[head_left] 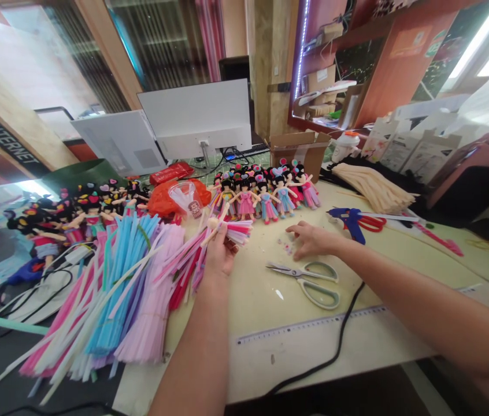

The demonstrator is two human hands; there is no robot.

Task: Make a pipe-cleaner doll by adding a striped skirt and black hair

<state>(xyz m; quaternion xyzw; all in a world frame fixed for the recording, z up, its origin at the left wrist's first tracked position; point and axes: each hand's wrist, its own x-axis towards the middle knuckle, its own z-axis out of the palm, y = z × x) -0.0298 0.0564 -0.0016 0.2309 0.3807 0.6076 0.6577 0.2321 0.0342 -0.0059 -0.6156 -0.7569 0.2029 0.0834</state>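
Observation:
My left hand (218, 257) is closed around a pipe-cleaner doll (239, 229), which has a beige head and a pink skirt. Its lower body is partly hidden by my fingers. My right hand (309, 240) is held low over the table, fingers apart and curved, beside a few tiny pink and white pieces (286, 247) too small to name. Nothing shows between those fingers. Just below it lie white-handled scissors (320, 282), blades pointing left. A blue glue gun (349, 222) rests to the right, near red-handled scissors (372, 222).
Finished dolls (266, 199) stand in rows behind my hands, with more dolls (88, 211) at left. Bundles of blue pipe cleaners (123, 277) and lilac ones (153, 300) lie front left. A ruler (309, 325) and black cable (344, 335) cross the front. A monitor (196, 118) stands behind.

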